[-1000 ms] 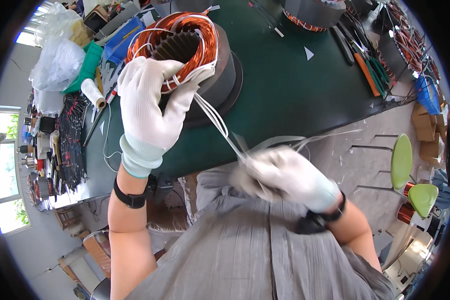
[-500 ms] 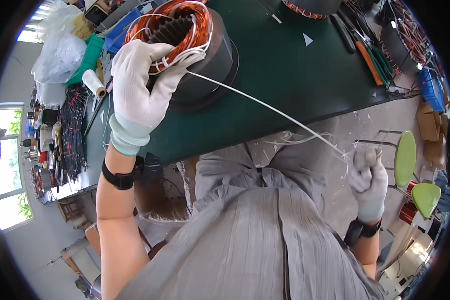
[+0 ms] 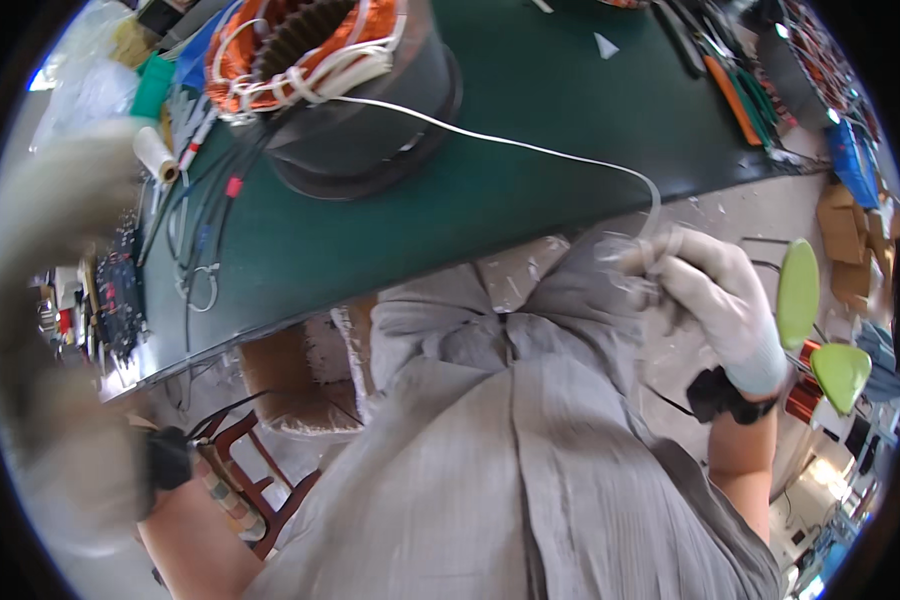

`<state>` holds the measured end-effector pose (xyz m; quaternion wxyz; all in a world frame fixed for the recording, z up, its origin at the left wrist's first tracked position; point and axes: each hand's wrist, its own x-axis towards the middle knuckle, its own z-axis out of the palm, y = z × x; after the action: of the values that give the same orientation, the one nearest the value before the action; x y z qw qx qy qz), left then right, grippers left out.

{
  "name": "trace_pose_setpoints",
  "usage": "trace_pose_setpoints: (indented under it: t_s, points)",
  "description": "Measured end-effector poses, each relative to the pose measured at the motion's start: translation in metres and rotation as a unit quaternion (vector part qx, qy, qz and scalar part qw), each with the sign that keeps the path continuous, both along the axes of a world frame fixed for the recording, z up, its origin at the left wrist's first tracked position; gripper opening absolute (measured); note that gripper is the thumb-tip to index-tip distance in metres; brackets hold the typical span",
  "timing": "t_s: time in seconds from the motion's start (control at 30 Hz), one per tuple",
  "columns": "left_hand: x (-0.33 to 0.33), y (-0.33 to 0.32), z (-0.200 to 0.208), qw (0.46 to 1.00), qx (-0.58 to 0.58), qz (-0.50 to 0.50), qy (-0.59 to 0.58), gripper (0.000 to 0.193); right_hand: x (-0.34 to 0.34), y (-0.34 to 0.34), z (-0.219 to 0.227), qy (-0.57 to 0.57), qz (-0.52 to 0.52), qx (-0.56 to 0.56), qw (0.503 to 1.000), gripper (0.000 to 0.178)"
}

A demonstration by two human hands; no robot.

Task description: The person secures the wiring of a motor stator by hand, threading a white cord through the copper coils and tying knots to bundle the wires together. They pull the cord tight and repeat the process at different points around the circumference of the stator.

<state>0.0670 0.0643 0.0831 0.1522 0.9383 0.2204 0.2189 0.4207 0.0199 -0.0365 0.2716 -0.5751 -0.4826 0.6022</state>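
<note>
On the bench at upper left stands a motor stator (image 3: 410, 95), a dark ring-shaped core with orange copper windings (image 3: 232, 75) bound by white lacing. A thin white cord (image 3: 530, 146) runs slackly from the lacing toward the right, bending down near the bench edge. My gloved right hand (image 3: 720, 295) is closed around the cord's end, its fingertips blurred. At the far left my gloved left hand (image 3: 75, 465) is away from the stator, large and badly smeared. Its fingers cannot be made out. Dark lead wires (image 3: 225, 205) trail from the stator's left side.
A green workbench (image 3: 530, 100) spans the upper view. Pliers with orange and green handles (image 3: 735, 100) lie at upper right beside more wound parts. A thread spool (image 3: 155, 155) and a green bin (image 3: 152, 88) sit at left. Cardboard boxes (image 3: 845, 230) and a green chair (image 3: 796, 295) stand at right.
My left hand has let go of the stator's windings and swung to the far left. The cord has gone from taut to slack, and my right hand has moved slightly up and left.
</note>
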Motion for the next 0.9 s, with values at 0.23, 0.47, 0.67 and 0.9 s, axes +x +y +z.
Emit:
trace_pose_setpoints:
  t_s: [0.23, 0.47, 0.67, 0.9]
  points:
    - [0.13, -0.011, -0.151, 0.993, -0.009, 0.114, 0.011, 0.066, 0.025, -0.031, 0.003, -0.07, 0.072, 0.041, 0.994, 0.024]
    - [0.145, -0.028, -0.197, 0.965, 0.17, 0.175, 0.095, 0.02, 0.172, -0.12, -0.052, -0.559, 0.044, 0.136, 0.816, 0.017]
    - [0.111, -0.067, -0.28, 0.95, -0.008, -0.01, 0.312, 0.007, 0.26, -0.173, -0.091, -0.638, 0.042, 0.002, 0.769, 0.013]
    - [-0.026, -0.053, -0.374, 0.826, 0.0, 0.247, 0.506, 0.016, 0.342, -0.224, -0.093, -0.58, 0.043, -0.06, 0.811, 0.039]
